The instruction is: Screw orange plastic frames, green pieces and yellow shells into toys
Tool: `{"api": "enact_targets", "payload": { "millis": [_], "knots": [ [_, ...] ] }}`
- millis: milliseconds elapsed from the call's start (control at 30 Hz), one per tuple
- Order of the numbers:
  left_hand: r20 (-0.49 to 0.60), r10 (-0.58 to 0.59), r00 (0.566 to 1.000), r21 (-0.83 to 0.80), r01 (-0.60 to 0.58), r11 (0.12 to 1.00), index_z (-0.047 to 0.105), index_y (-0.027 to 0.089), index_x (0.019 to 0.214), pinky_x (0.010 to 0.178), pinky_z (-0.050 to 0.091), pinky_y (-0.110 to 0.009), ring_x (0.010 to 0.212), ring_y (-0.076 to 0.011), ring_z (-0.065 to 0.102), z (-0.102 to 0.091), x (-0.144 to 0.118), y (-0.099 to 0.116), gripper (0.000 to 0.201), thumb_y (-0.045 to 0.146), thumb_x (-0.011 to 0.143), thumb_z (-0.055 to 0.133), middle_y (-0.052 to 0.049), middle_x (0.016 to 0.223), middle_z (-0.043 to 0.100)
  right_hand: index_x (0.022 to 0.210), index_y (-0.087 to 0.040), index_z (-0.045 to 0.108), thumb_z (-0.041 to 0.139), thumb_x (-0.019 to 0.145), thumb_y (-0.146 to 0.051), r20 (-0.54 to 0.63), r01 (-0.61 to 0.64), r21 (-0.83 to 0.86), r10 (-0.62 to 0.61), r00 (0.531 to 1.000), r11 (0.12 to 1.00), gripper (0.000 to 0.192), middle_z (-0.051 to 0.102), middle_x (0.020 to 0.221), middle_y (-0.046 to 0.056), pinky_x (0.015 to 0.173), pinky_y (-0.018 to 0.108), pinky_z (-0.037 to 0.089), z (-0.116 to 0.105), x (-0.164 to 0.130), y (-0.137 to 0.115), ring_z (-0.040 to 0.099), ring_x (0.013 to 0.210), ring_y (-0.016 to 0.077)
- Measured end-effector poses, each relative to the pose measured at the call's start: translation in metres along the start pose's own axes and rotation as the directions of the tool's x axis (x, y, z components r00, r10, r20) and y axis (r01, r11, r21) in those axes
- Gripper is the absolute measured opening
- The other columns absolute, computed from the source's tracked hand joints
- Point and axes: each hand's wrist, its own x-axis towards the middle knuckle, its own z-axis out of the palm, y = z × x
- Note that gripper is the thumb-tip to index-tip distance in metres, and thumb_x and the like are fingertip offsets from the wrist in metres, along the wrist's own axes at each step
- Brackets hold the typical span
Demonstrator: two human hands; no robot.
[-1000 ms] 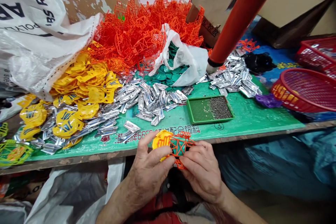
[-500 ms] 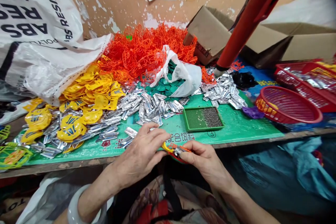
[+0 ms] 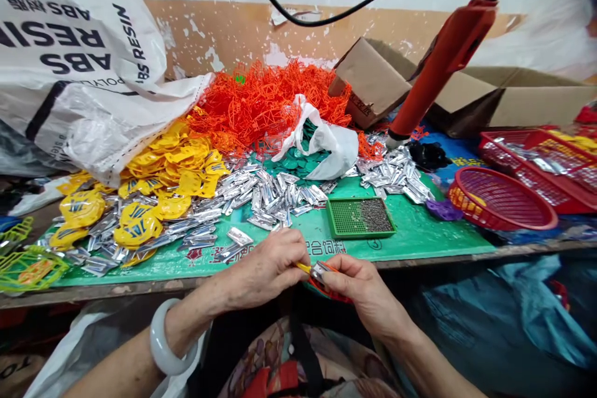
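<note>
- Yellow shows at the tip of a small piece grasped between the fingers of the left hand, which mostly cover it.
- Silver and orange meet in the right hand: its fingers pinch a silver part, with an orange frame running below it.
- Both hands come together by the near edge of the counter, the yellow piece right beside the silver part; whether the two are joined cannot be told.
- A pale bangle circles the left wrist.
- Beyond the hands, a green tray carries small dark metal bits heaped toward its right end.
- Silver packets lie scattered across the middle of the counter, reaching left among yellow plastic pieces that spread from under a white sack.
- A tangled heap of orange frames rises at the back, behind a white bag with teal discs at its mouth.
- On the right, a round red basket stands beside a purple item.
</note>
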Motion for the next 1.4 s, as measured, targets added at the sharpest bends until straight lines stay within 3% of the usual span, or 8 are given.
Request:
{"api": "enact_targets", "payload": {
  "millis": [167, 300, 533, 767, 900, 1033, 1300, 1400],
  "knots": [
    [-0.075, -0.113, 0.991, -0.325, 0.083, 0.942, 0.063, 0.017, 0.078, 0.075, 0.04, -0.026, 0.08, -0.0137, 0.052, 0.002, 0.0, -0.001, 0.011, 0.018, 0.087, 0.058, 0.001, 0.083, 0.054, 0.067, -0.013, 0.058, 0.083, 0.057, -0.05, -0.016, -0.098, 0.1, 0.1, 0.995, 0.99, 0.046, 0.054, 0.056, -0.003, 0.05, 0.02, 0.027, 0.003, 0.006, -0.002, 0.039, 0.049, 0.005],
    [-0.122, -0.25, 0.96, -0.472, 0.166, 0.866, 0.062, 0.016, 0.069, 0.074, 0.039, -0.027, 0.077, -0.0141, 0.05, 0.007, -0.002, 0.0, 0.011, 0.02, 0.08, 0.064, 0.001, 0.078, 0.053, 0.072, -0.013, 0.061, 0.079, 0.064, -0.051, 0.017, -0.065, 0.021, 0.065, 0.998, 0.998, 0.043, 0.057, 0.06, -0.002, 0.051, 0.02, 0.031, 0.003, 0.011, -0.002, 0.043, 0.051, 0.0062],
    [-0.083, -0.417, 0.905, -0.576, 0.298, 0.761, 0.058, 0.017, 0.066, 0.069, 0.037, -0.025, 0.074, -0.0138, 0.049, 0.018, -0.009, 0.002, 0.01, 0.02, 0.075, 0.062, 0.001, 0.077, 0.051, 0.084, -0.013, 0.065, 0.068, 0.077, -0.048, 0.042, 0.095, -0.308, -0.086, 0.995, 0.947, 0.036, 0.058, 0.072, -0.001, 0.06, 0.022, 0.036, 0.002, 0.012, -0.01, 0.046, 0.065, 0.0093],
    [-0.095, -0.585, 0.806, -0.594, 0.425, 0.683, 0.058, 0.017, 0.065, 0.064, 0.034, -0.024, 0.072, -0.0137, 0.048, 0.031, -0.01, 0.007, 0.007, 0.018, 0.071, 0.06, 0.002, 0.074, 0.051, 0.089, -0.015, 0.068, 0.058, 0.086, -0.043, 0.101, 0.182, -0.503, -0.152, 0.983, 0.845, 0.03, 0.062, 0.079, 0.0, 0.065, 0.024, 0.039, -0.001, 0.014, -0.002, 0.051, 0.072, 0.0122],
    [-0.105, -0.611, 0.785, -0.659, 0.405, 0.634, 0.058, 0.017, 0.064, 0.063, 0.035, -0.025, 0.07, -0.0131, 0.047, 0.037, -0.011, 0.008, 0.006, 0.017, 0.07, 0.06, 0.002, 0.074, 0.05, 0.085, -0.015, 0.066, 0.056, 0.086, -0.041, 0.05, 0.188, -0.548, -0.193, 0.98, 0.815, 0.028, 0.06, 0.075, 0.0, 0.063, 0.024, 0.038, 0.001, 0.012, 0.003, 0.05, 0.068, 0.0114],
    [-0.093, -0.62, 0.779, -0.71, 0.384, 0.59, 0.057, 0.017, 0.064, 0.063, 0.034, -0.025, 0.068, -0.0123, 0.046, 0.037, -0.013, 0.009, 0.007, 0.018, 0.069, 0.062, 0.003, 0.073, 0.048, 0.081, -0.014, 0.064, 0.058, 0.084, -0.041, 0.022, 0.143, -0.485, -0.152, 0.988, 0.863, 0.028, 0.059, 0.072, 0.0, 0.061, 0.023, 0.039, 0.005, 0.011, 0.002, 0.048, 0.067, 0.0108],
    [-0.232, -0.501, 0.834, -0.594, 0.286, 0.752, 0.057, 0.017, 0.063, 0.07, 0.038, -0.027, 0.075, -0.0147, 0.049, 0.039, -0.023, 0.011, 0.014, 0.022, 0.074, 0.065, 0.001, 0.074, 0.05, 0.081, -0.013, 0.063, 0.064, 0.08, -0.045, 0.076, 0.076, -0.279, -0.057, 0.996, 0.957, 0.032, 0.057, 0.068, -0.001, 0.056, 0.022, 0.038, 0.005, 0.013, 0.008, 0.046, 0.062, 0.0094],
    [-0.162, -0.537, 0.828, -0.616, 0.34, 0.711, 0.054, 0.018, 0.072, 0.066, 0.037, -0.026, 0.071, -0.0134, 0.047, 0.042, -0.025, 0.011, 0.013, 0.024, 0.076, 0.064, 0.003, 0.073, 0.049, 0.082, -0.014, 0.064, 0.064, 0.081, -0.043, 0.101, 0.113, -0.33, -0.084, 0.991, 0.937, 0.029, 0.058, 0.07, -0.001, 0.057, 0.022, 0.038, 0.001, 0.009, 0.008, 0.047, 0.063, 0.0094]
  ]
}}
